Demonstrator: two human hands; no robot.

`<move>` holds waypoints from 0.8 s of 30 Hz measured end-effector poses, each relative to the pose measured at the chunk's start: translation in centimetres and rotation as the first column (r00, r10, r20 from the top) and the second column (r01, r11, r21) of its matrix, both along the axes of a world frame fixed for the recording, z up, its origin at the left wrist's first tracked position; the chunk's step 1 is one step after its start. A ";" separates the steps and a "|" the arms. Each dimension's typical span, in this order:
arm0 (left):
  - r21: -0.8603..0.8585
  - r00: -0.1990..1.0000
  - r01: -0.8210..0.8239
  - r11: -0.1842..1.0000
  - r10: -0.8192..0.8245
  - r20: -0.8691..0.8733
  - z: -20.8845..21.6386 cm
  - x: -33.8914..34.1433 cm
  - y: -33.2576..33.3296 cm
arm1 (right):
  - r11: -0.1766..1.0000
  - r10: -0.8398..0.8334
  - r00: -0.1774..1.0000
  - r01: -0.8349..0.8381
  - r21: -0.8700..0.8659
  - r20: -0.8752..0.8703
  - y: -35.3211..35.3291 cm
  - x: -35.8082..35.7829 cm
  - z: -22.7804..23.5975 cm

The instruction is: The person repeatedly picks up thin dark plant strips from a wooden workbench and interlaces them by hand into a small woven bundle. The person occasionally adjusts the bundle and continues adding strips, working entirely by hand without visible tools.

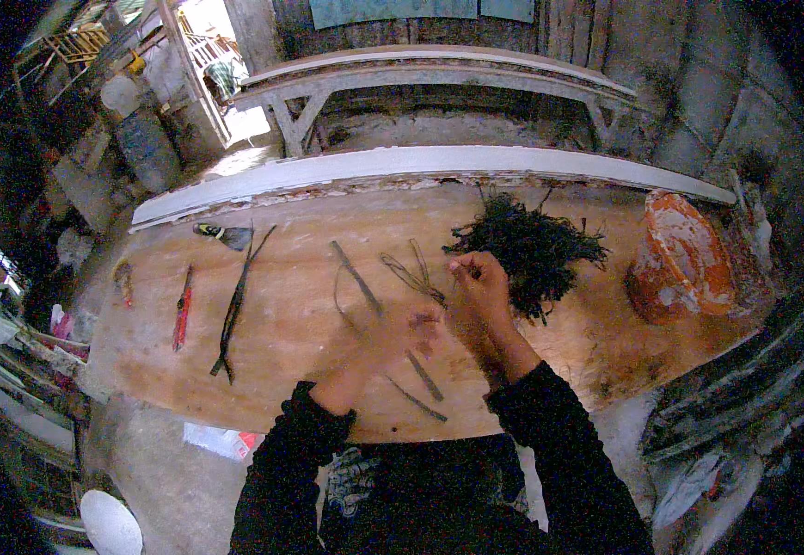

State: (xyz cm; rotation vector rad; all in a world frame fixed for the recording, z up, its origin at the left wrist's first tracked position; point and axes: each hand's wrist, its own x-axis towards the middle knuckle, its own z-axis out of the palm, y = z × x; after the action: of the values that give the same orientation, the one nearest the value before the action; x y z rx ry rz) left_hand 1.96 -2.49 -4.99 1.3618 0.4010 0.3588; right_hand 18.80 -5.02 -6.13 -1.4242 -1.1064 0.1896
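Observation:
Over the middle of the wooden table (272, 398), my left hand (383, 338) is smeared by motion, so its fingers cannot be read. To its right, my right hand (480, 287) is closed, thumb and fingers pinched; what they grip is too small to make out. A thin looped strand (406, 271) lies or hangs close to the right fingertips. Beneath the left hand runs a long dark strip (427, 376), partly covered, with a thinner strand beside it. A bushy heap of dark strips (527, 250) sits just beyond my right hand.
Black strips (235, 310), a red cutter-like tool (182, 314) and a scraper (224, 236) lie at the left. An orange bucket (684, 259), crusted white, stands at the right. A long white board (429, 165) edges the table's far side; behind is a bench (439, 79).

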 end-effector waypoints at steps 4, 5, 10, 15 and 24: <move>0.193 0.936 -0.346 0.918 0.323 0.140 1.2 -1.2 2.3 | 0.998 0.026 0.997 -0.021 0.066 -0.069 -0.7 -0.2 2.0; 0.255 0.887 -0.461 0.850 0.442 0.131 1.4 -1.5 3.0 | 0.994 0.103 0.975 -0.096 0.043 -0.196 -1.1 -0.5 2.3; 0.371 0.643 -0.737 0.565 0.755 0.128 2.0 -2.1 4.5 | 0.780 0.576 0.721 -0.626 -0.006 -0.385 -3.1 -1.6 4.2; 0.443 0.598 -0.759 0.477 0.780 0.185 2.1 -1.2 3.2 | 0.559 0.805 0.547 -0.829 -0.014 -0.230 -4.3 -4.9 5.2; 0.651 0.626 -0.667 0.363 0.747 0.225 2.2 -0.9 2.5 | 0.644 0.702 0.607 -0.765 -0.032 -0.374 -4.7 -4.4 5.1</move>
State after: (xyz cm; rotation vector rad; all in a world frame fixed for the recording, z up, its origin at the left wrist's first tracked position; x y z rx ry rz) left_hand 1.06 -0.01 -2.80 1.8946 1.0542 1.2905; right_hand 14.43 -9.72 -1.07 -0.9482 -1.3626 1.1309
